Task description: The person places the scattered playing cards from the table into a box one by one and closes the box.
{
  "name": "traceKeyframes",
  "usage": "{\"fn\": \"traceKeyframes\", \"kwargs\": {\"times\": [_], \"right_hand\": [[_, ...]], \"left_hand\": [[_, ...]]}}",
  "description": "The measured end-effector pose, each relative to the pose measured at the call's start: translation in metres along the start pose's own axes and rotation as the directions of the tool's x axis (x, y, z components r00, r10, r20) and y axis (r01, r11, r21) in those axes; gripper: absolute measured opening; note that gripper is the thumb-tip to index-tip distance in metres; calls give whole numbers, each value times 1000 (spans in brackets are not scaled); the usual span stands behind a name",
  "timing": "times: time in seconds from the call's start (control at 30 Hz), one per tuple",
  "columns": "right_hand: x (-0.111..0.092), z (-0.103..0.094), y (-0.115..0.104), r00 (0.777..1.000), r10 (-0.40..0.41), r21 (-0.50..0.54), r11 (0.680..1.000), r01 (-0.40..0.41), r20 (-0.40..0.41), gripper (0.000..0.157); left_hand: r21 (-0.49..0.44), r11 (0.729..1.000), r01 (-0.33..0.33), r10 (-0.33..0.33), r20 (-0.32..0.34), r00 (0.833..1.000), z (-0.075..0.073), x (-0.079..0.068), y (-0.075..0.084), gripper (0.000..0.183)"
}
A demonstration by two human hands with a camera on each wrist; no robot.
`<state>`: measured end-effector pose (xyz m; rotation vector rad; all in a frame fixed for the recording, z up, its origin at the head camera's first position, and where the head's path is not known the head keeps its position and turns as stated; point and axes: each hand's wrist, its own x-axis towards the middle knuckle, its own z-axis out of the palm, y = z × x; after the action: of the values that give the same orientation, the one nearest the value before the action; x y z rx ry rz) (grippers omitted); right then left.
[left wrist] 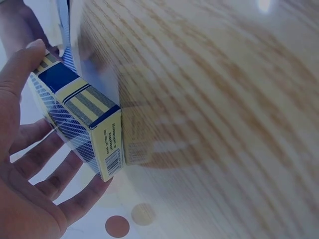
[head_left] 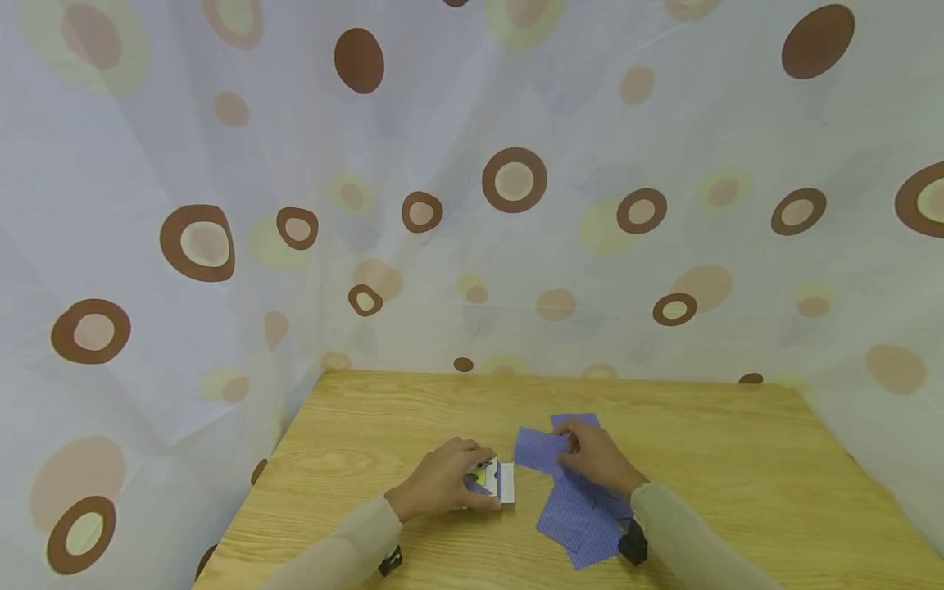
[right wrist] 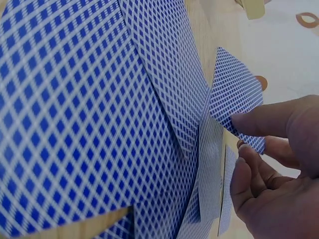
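Note:
My left hand (head_left: 440,482) grips a small card box (left wrist: 82,97) between the thumb and the fingers. Striped cream-and-blue sides and a barcode on one end show in the left wrist view. A white flap (head_left: 507,483) stands out from the end facing the right hand. My right hand (head_left: 599,460) pinches a playing card (right wrist: 235,87) near its edge, thumb on one face and fingers behind. The held card has a blue-and-white checked back. Beneath the right hand and forearm, several more playing cards (head_left: 569,515) lie loosely overlapped, backs up, partly hidden by the arm.
The wooden table (head_left: 413,401) runs back to a hanging cloth (head_left: 575,254) printed with brown and yellow rings. That cloth also closes in the left and right sides. Another card (head_left: 578,419) lies just beyond the right hand.

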<state>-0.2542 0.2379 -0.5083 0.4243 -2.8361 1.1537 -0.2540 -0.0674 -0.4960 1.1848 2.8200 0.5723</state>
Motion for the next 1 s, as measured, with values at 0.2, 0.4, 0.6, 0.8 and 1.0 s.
{"fn": "traceKeyframes", "kwargs": {"times": [0.2, 0.4, 0.6, 0.8, 1.0], "right_hand": [[3, 1, 3, 995, -45, 13, 999, 44, 84, 56], [1, 3, -1, 994, -51, -38, 998, 55, 100, 74], [-4, 4, -7, 996, 1, -148, 989, 13, 89, 83], [-6, 4, -8, 995, -16, -170, 985, 33, 100, 83], [-7, 2, -3, 997, -16, -178, 984, 30, 81, 84]], "left_hand": [[5, 1000, -1, 1, -1, 1000, 0, 0, -1, 78], [-1, 1000, -3, 3, -3, 1000, -1, 0, 0, 79], [-1, 1000, -3, 3, -3, 1000, -2, 0, 1, 78], [8, 1000, -5, 5, -5, 1000, -1, 0, 0, 78], [12, 1000, -10, 10, -10, 1000, -1, -1, 1, 77]]}}
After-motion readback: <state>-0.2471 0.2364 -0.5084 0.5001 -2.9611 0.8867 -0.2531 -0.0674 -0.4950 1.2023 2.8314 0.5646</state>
